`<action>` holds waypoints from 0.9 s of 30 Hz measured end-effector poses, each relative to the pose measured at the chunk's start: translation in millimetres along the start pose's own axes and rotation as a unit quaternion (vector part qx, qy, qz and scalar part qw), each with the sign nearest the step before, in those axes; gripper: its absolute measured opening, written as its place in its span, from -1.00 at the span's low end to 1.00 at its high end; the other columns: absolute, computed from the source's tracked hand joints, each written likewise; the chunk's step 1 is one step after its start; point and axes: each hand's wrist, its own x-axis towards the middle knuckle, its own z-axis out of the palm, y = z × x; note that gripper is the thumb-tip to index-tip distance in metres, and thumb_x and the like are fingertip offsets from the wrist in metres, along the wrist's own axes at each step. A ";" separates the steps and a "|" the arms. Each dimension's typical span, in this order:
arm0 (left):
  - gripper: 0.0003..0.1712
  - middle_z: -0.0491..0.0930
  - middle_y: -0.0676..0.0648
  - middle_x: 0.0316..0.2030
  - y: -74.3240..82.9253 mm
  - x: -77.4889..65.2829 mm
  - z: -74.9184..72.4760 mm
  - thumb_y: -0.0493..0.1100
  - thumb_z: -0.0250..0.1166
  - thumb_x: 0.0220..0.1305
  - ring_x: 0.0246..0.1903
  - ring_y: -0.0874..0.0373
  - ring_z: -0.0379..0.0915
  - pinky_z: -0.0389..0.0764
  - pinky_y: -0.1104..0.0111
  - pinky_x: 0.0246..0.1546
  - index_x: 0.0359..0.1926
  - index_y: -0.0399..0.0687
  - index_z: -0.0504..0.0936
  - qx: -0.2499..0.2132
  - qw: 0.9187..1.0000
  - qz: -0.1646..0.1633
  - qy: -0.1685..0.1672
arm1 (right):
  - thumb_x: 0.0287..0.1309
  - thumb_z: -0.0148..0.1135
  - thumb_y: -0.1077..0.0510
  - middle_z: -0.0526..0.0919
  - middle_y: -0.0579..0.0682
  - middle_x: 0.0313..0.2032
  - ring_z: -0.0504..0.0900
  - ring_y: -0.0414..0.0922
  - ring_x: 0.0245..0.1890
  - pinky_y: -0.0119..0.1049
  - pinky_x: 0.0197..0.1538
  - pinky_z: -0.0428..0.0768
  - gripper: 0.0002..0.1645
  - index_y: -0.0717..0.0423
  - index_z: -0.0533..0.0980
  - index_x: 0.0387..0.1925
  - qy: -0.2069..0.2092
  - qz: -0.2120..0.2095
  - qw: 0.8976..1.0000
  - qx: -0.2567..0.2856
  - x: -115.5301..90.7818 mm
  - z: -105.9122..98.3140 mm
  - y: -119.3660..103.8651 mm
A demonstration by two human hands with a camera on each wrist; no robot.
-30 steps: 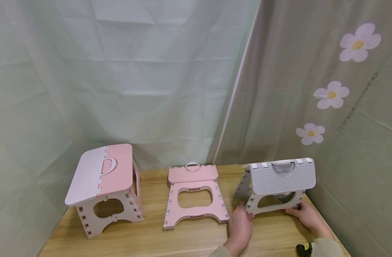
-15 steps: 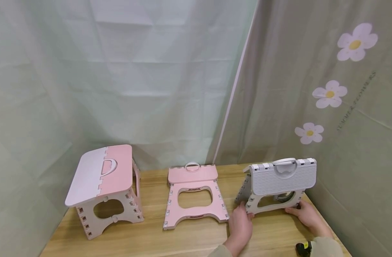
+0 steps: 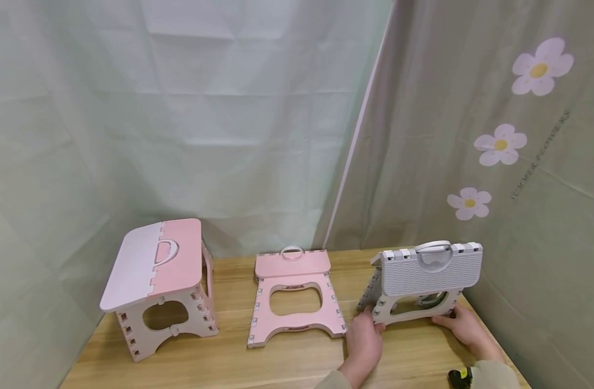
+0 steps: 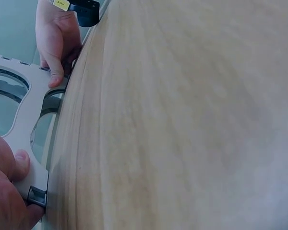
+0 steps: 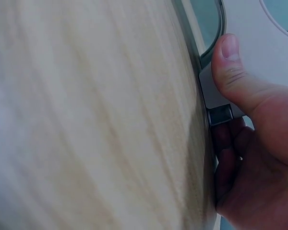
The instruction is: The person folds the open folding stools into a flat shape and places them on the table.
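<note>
A: Where's the pale grey stool (image 3: 430,270) rn?
B: On the R side of the worktop (image 3: 238,370), part-unfolded, legs apart; its seat's hinged in the middle like a roof, near half sloping down, handle (image 3: 434,247) at the ridge

A: And the L hand (image 3: 364,343)?
B: Clamped on its near L foot, thumb on the near face, fingers round the outer edge

A: R hand (image 3: 467,329) same?
B: Yep, grips the near R foot; R wrist cam shows thumb on the front, other fingers curled behind

A: What else is abt?
B: Flat-folded pink stool (image 3: 293,265) mid-worktop, just L of the L hand; pink-and-white stool (image 3: 180,259) upright w/ legs out, at the L

A: Backdrop?
B: Pale green curtain (image 3: 219,135), far side, w/ white flowers (image 3: 501,145) at R; also a black device (image 3: 459,377) by the R sleeve (image 3: 493,375)
</note>
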 end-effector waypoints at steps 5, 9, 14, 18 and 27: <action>-0.70 0.75 -0.03 -0.37 -0.5 -2.6 -3.4 -0.13 0.64 0.14 -0.36 0.04 0.71 0.63 0.15 -0.42 -0.21 0.01 0.67 -0.037 0.999 -0.024 -0.018 | 0.32 0.51 0.12 0.68 0.31 0.06 0.59 -0.03 0.00 -0.18 0.06 0.55 -0.41 0.46 0.51 0.16 -0.002 -0.003 1.000 0.000 -2.8 0.1 0.2; -0.65 0.74 -0.01 -0.22 5.5 -7.5 -11.4 -0.10 0.58 0.21 -0.23 0.02 0.71 0.67 0.10 -0.25 -0.05 -0.03 0.68 -0.062 0.997 -0.044 -0.031 | 0.37 0.48 0.07 0.69 0.27 0.09 0.59 -0.08 -0.02 -0.22 0.03 0.56 -0.36 0.43 0.48 0.25 -0.011 -0.008 1.000 -0.001 -5.9 -2.0 0.9; -0.39 0.53 -0.02 0.10 20.2 -15.8 -22.0 -0.14 0.57 0.20 0.05 -0.03 0.63 0.65 0.05 0.02 0.22 -0.07 0.53 -0.114 0.991 -0.064 -0.032 | 0.36 0.45 0.23 0.66 0.29 0.07 0.59 -0.25 -0.08 -0.37 -0.05 0.57 -0.31 0.51 0.33 0.30 -0.005 -0.034 0.998 0.059 -9.1 -6.0 0.8; -0.23 0.39 -0.07 0.24 31.7 -18.9 -27.9 -0.20 0.61 0.18 0.19 -0.09 0.54 0.62 0.05 0.16 0.32 -0.07 0.41 -0.155 0.986 -0.062 -0.009 | 0.36 0.43 0.30 0.58 0.39 0.11 0.59 -0.31 -0.08 -0.43 -0.09 0.61 -0.13 0.54 0.08 0.40 -0.009 -0.022 0.992 0.123 -8.8 -10.5 -0.4; 0.05 0.16 -0.23 0.52 31.8 -12.2 -28.3 -0.27 0.61 0.15 0.45 -0.23 0.24 0.37 -0.16 0.39 0.55 -0.11 0.22 -0.190 0.980 -0.036 0.044 | 0.49 0.33 0.18 0.39 0.54 0.32 0.59 0.20 0.21 -0.43 -0.04 0.57 -0.11 0.42 0.05 0.55 -0.028 -0.051 0.995 0.082 -12.0 -18.4 4.1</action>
